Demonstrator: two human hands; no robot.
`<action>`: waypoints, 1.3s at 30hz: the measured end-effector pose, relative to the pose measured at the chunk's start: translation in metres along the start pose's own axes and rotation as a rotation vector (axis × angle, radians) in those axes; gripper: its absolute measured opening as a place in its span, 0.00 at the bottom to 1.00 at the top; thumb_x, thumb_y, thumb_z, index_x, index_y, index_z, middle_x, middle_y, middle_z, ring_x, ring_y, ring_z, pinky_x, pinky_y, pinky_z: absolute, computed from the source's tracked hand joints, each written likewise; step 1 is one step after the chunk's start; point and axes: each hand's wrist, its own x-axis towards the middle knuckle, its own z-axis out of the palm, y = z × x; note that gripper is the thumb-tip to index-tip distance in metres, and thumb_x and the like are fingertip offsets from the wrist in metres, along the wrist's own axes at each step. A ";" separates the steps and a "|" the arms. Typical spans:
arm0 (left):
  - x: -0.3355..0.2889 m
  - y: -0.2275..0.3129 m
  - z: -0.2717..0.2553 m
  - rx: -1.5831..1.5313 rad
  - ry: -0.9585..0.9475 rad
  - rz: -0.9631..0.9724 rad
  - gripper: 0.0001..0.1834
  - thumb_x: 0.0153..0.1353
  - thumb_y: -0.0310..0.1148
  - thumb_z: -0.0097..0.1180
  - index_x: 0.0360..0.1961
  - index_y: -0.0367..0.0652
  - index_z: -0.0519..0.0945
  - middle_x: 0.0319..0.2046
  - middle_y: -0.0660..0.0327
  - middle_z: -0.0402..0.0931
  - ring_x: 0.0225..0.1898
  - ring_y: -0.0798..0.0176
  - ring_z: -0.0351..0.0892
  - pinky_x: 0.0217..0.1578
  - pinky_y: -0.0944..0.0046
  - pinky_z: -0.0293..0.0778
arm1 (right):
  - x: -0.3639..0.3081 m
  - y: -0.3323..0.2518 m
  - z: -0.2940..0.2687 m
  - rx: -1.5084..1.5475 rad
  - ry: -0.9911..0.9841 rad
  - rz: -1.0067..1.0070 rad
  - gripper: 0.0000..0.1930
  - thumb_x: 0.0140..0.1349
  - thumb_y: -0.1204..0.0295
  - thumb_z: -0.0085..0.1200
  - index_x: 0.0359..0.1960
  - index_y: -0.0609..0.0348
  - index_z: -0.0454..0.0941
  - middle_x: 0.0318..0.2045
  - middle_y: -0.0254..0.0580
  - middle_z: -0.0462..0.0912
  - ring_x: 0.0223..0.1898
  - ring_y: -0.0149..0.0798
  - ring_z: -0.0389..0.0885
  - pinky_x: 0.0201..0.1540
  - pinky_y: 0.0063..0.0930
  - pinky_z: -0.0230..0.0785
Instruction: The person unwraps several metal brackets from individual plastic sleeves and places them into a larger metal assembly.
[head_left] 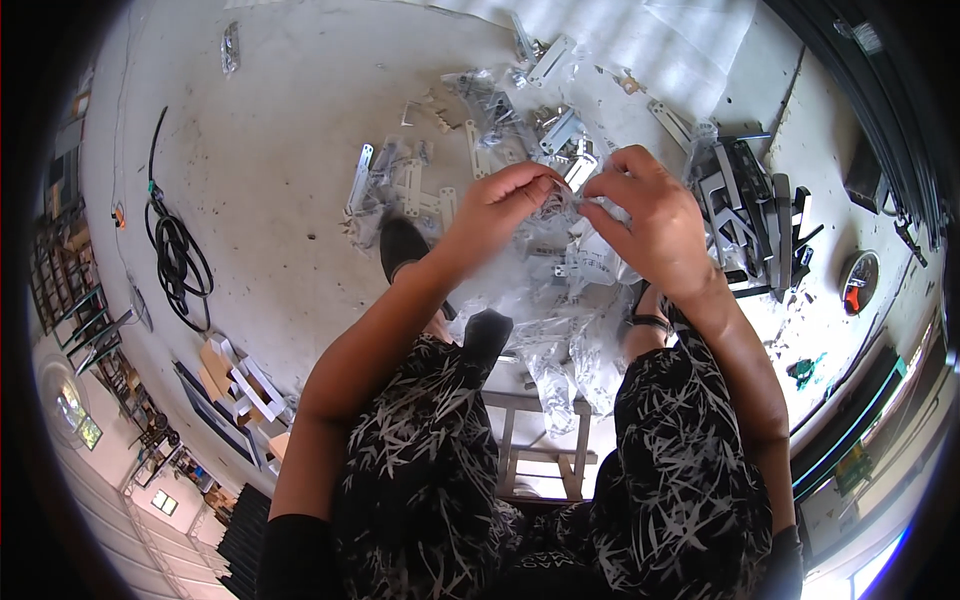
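Both hands meet in front of me at a crinkled clear plastic bag (560, 205). My left hand (500, 210) is closed, pinching the bag's edge between thumb and fingers. From the other side my right hand (655, 215) holds the same bag, its thumb and forefinger curled at the edge. What is inside the bag is hard to make out. Below the hands, more clear plastic bags (550, 375) lie heaped between my feet. Just beyond the hands are metal brackets (562, 130) and bagged hardware (500, 115) on the floor.
Flat metal plates (425, 185) lie left of the hands. Black and grey metal parts (750, 215) are piled at the right, near a round dish (858, 280) with an orange item. A coiled black cable (180, 255) lies far left. Between my legs stands a small stool (545, 455).
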 end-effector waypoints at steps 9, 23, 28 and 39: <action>0.004 0.014 0.016 -0.098 0.059 0.001 0.08 0.63 0.29 0.51 0.41 0.37 0.76 0.36 0.64 0.76 0.43 0.73 0.71 0.45 0.71 0.67 | -0.010 0.017 0.015 0.492 0.001 0.308 0.03 0.48 0.78 0.60 0.26 0.62 0.79 0.26 0.37 0.74 0.27 0.32 0.72 0.30 0.22 0.64; 0.007 0.004 0.010 -0.012 0.039 0.089 0.08 0.63 0.28 0.51 0.38 0.34 0.76 0.32 0.63 0.77 0.37 0.73 0.75 0.41 0.72 0.71 | -0.008 0.003 -0.005 0.270 -0.154 0.283 0.10 0.52 0.66 0.61 0.26 0.61 0.77 0.24 0.42 0.76 0.26 0.39 0.75 0.29 0.29 0.66; 0.009 -0.004 0.014 0.145 -0.015 0.095 0.07 0.62 0.28 0.53 0.36 0.34 0.77 0.31 0.64 0.77 0.35 0.73 0.74 0.38 0.72 0.71 | -0.005 0.003 0.007 0.152 -0.229 0.128 0.12 0.51 0.64 0.60 0.22 0.60 0.75 0.21 0.42 0.75 0.25 0.44 0.76 0.27 0.34 0.67; 0.018 -0.061 -0.032 -0.782 0.390 -0.455 0.04 0.61 0.30 0.52 0.28 0.47 0.73 0.21 0.69 0.70 0.19 0.73 0.67 0.22 0.71 0.67 | -0.028 -0.037 0.034 -0.023 -0.060 -0.403 0.04 0.39 0.73 0.54 0.16 0.54 0.71 0.16 0.36 0.70 0.17 0.37 0.72 0.19 0.31 0.66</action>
